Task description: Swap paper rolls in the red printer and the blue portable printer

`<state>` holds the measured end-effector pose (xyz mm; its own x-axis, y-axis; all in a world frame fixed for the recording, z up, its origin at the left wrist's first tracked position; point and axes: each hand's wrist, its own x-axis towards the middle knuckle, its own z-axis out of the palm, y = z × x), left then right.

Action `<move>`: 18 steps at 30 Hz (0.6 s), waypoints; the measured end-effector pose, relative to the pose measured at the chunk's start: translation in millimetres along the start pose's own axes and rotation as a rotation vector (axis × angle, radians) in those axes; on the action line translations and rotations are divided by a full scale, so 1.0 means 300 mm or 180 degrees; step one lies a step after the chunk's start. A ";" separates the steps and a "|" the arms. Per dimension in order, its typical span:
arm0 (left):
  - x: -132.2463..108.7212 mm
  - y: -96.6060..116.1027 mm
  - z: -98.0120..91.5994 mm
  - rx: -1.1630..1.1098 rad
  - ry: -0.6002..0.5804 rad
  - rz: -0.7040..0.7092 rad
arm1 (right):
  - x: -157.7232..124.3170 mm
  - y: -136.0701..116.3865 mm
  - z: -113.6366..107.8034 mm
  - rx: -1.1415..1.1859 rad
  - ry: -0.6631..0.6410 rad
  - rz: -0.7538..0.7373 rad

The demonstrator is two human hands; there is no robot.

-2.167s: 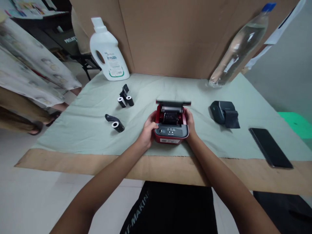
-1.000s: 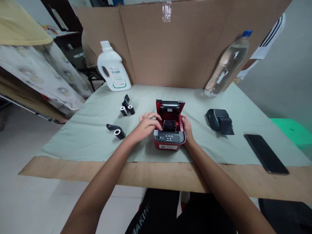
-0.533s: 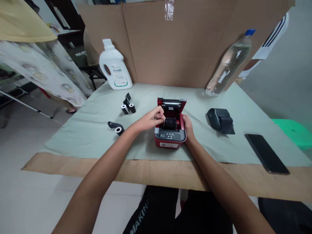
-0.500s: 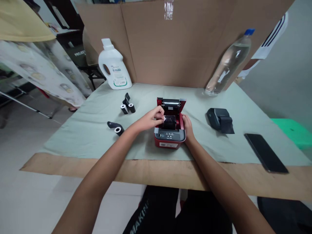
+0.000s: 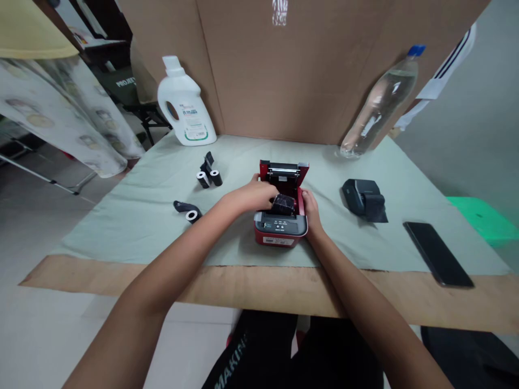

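A small red printer (image 5: 280, 233) with a grey button panel sits on the green cloth (image 5: 141, 216), its lid standing open. My left hand (image 5: 251, 195) reaches into the open bay with its fingers closed on a black roll (image 5: 284, 203), which sits tilted and partly raised in the bay. My right hand (image 5: 310, 208) grips the printer's right side and steadies it.
Two black rolls (image 5: 206, 175) and another black roll (image 5: 187, 212) lie left of the printer. A black printer (image 5: 364, 199) and a phone (image 5: 438, 253) lie to the right. A white detergent bottle (image 5: 182, 105) and a clear water bottle (image 5: 379, 105) stand against the cardboard wall (image 5: 284, 70).
The printer lid has swung fully up. My left hand left the printer's side, reached into the bay and took hold of the black roll, which has since tilted. My right hand stayed put.
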<state>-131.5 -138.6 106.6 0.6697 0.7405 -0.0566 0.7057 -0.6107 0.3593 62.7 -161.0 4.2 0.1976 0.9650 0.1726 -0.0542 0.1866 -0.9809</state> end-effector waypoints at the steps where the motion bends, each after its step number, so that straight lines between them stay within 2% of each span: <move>1: 0.007 0.010 0.004 -0.0050 -0.0040 -0.0011 | 0.000 0.000 0.000 -0.0004 -0.0001 -0.0015; 5: 0.009 0.035 0.004 -0.0259 -0.0089 0.0070 | 0.001 0.000 0.000 -0.0054 -0.0019 -0.0055; 8: -0.014 0.034 -0.004 -0.0290 0.0067 0.0110 | 0.001 -0.001 0.001 -0.0032 -0.0003 -0.0064; 11: -0.063 0.014 -0.006 -0.0781 0.0304 0.0119 | -0.002 -0.004 0.000 0.0008 -0.0028 -0.0071; 14: -0.139 -0.029 0.010 -0.1666 0.0744 -0.0007 | -0.005 -0.007 -0.002 -0.0021 -0.0087 -0.0054; 18: -0.262 -0.128 0.034 -0.2409 0.1848 -0.0323 | -0.007 -0.006 -0.004 -0.0054 -0.0080 -0.0010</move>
<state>-208.7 -176.2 87.7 0.2509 0.9276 0.2769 0.2811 -0.3435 0.8961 63.6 -163.5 5.4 0.1731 0.9687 0.1778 -0.0369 0.1868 -0.9817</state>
